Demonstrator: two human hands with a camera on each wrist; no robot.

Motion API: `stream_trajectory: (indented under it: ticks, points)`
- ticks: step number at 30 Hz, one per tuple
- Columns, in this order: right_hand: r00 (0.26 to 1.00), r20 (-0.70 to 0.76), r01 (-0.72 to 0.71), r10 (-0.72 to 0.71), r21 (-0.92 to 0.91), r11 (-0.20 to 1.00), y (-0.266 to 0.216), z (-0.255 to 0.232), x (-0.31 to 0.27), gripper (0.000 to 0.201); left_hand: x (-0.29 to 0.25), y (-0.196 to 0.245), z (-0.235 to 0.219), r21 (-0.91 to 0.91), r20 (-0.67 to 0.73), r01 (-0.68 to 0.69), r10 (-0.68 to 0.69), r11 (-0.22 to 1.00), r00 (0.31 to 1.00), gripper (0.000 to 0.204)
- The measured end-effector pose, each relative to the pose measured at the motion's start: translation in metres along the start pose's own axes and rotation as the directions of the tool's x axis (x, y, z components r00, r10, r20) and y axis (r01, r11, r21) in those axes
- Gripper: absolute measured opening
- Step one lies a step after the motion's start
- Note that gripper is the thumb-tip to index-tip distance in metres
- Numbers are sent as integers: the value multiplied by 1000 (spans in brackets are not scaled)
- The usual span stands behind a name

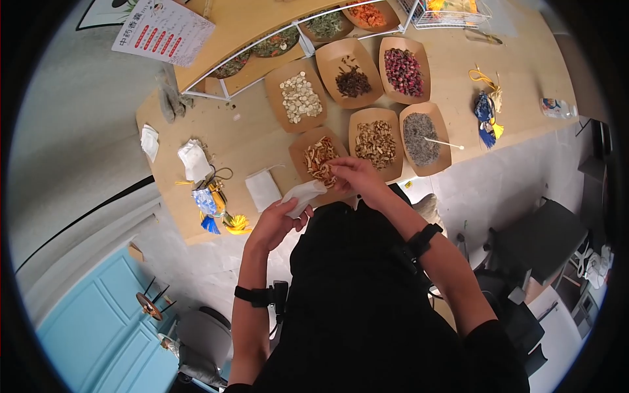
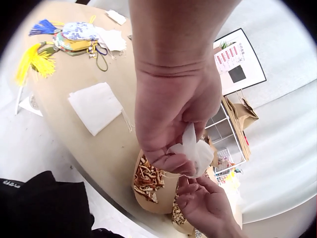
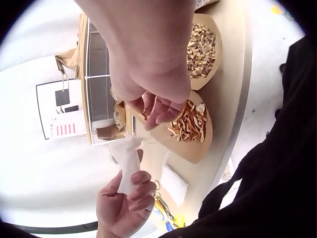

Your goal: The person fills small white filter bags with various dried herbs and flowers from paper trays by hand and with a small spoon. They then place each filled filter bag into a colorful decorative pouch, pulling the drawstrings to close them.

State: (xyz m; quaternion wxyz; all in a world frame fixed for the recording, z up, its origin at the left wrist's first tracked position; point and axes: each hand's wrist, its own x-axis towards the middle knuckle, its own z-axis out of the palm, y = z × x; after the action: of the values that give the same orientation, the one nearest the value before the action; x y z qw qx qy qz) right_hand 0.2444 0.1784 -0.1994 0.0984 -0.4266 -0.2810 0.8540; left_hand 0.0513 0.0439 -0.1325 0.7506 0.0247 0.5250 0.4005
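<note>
In the head view the left hand [image 1: 272, 224] holds a white cloth pouch [image 1: 304, 196] between thumb and fingers, over the table edge. The right hand [image 1: 360, 178] is just right of the pouch, above a paper tray [image 1: 301, 143] of orange-and-white dried strips [image 1: 318, 156]. Its fingertips are bent together; in the right wrist view a small brownish piece [image 3: 144, 116] shows at the fingers of the right hand [image 3: 157, 106]. The left wrist view has the pouch [image 2: 199, 154] in the left hand [image 2: 171, 124], with the right hand [image 2: 205, 206] close below it.
Another white pouch [image 1: 263, 190] lies left of the strips. Further paper trays hold white slices [image 1: 301, 97], brown chips [image 1: 375, 144], grey buds with a stick [image 1: 421, 139] and pink buds [image 1: 403, 72]. A wire rack [image 1: 242, 88] stands behind; tasselled sachets [image 1: 211, 198] lie left and right.
</note>
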Motion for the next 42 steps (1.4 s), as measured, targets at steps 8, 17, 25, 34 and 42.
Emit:
stream_trajectory:
  ticks: [8, 17, 25, 34, 42]
  points:
    - [971, 69, 227, -227, -551, 803, -20, 7, -15, 24, 3, -2, -2, -15, 50, -4, 5, 1000, 999, 36]
    - [953, 128, 294, -273, -596, 747, -14, 21, -23, 19, 8, -6, 8, -14, 8, -27, 27, 1000, 1000, 38]
    - [994, 4, 99, -108, -438, 894, -17, 18, -22, 19, 12, -18, 25, -24, -116, -309, 304, 951, 945, 35]
    - [999, 43, -5, 10, -112, 994, -12, 6, -19, 18, 22, -19, 32, 137, -325, -277, 307, 951, 894, 30]
    - [999, -42, 27, -33, -142, 989, -2, 0, -12, 19, 19, -16, 30, -6, -316, -338, 319, 941, 893, 33]
